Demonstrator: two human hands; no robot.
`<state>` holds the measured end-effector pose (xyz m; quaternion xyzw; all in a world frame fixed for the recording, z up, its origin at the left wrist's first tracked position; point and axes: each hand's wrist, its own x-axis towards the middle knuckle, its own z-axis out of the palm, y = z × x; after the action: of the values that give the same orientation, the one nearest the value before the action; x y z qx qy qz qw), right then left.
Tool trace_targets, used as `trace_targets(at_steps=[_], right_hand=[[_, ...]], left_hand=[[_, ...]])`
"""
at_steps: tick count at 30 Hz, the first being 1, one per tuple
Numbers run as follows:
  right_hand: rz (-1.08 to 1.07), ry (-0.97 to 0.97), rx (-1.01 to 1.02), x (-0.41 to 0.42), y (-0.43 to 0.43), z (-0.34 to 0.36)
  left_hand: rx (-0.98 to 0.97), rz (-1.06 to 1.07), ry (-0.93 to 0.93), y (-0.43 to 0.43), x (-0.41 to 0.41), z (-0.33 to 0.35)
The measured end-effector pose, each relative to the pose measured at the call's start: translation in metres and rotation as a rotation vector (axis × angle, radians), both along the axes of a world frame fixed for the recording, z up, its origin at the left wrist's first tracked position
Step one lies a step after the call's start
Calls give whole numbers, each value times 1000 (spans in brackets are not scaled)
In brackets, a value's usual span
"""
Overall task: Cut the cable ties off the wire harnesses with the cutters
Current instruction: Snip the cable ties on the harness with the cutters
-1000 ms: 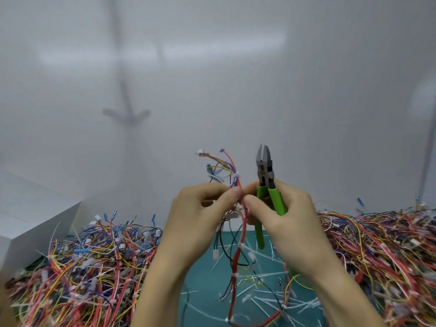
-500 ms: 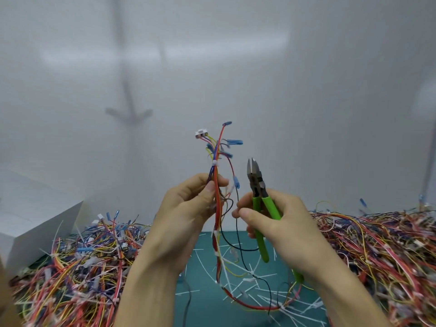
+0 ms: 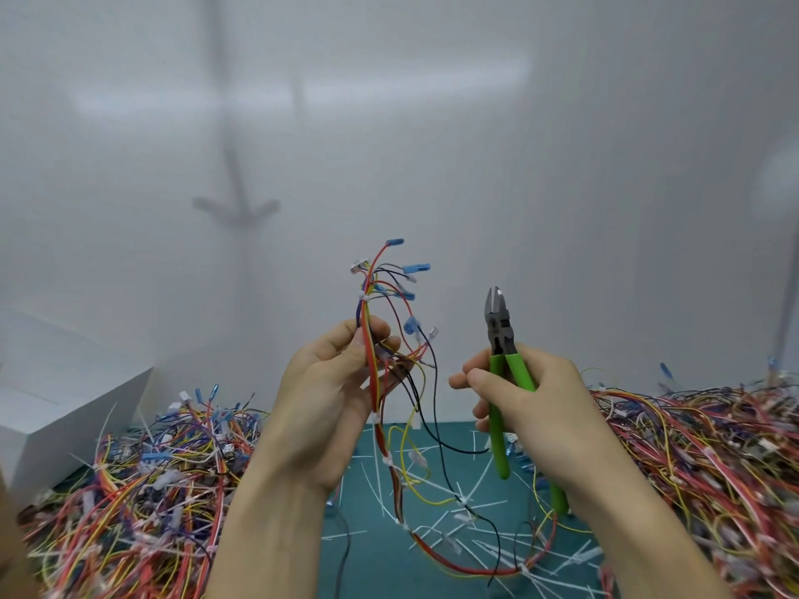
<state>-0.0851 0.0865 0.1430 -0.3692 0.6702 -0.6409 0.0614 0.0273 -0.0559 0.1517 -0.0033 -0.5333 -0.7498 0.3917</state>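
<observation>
Wire harnesses are lying in a loose heap (image 3: 151, 490) on the left of the surface, in front of a white box (image 3: 65, 408). Next to it, the left hand (image 3: 328, 395) is pinching one harness (image 3: 371, 361) between thumb and fingers, its grip closed on the bundle of red, yellow and blue wires. That harness is standing higher than it was a second ago: its connector end is now fanning out well above the fingers, and a white cable tie (image 3: 364, 298) is showing just above the thumb. The rest of it is trailing down onto the teal mat (image 3: 367, 512), among cut white tie offcuts (image 3: 475, 473).

To the right, the two hands are no longer pressed together. The green-handled cutters (image 3: 501, 352) are now pointing upward, clear of the wires, their blades slightly parted. The right hand (image 3: 532, 408) is gripping them, fingers curled round the handles. A second heap of harnesses (image 3: 691, 460) is lying at the far right.

Judging from this, the harness has been repositioned to expose the next tie, and the cutters are being freed to come across to it.
</observation>
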Motion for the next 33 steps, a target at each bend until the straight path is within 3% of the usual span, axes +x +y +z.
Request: trace_targets(at_steps=[13, 22, 26, 33], right_hand=[[68, 2, -57, 2, 7, 7], [150, 12, -68, 7, 7, 9], [184, 52, -56, 13, 7, 10], [104, 130, -23, 14, 6, 9]], left_hand=[[71, 49, 84, -4, -1, -1], [-301, 59, -50, 5, 0, -3], [-348, 39, -137, 11, -1, 0], [-616, 75, -262, 20, -1, 1]])
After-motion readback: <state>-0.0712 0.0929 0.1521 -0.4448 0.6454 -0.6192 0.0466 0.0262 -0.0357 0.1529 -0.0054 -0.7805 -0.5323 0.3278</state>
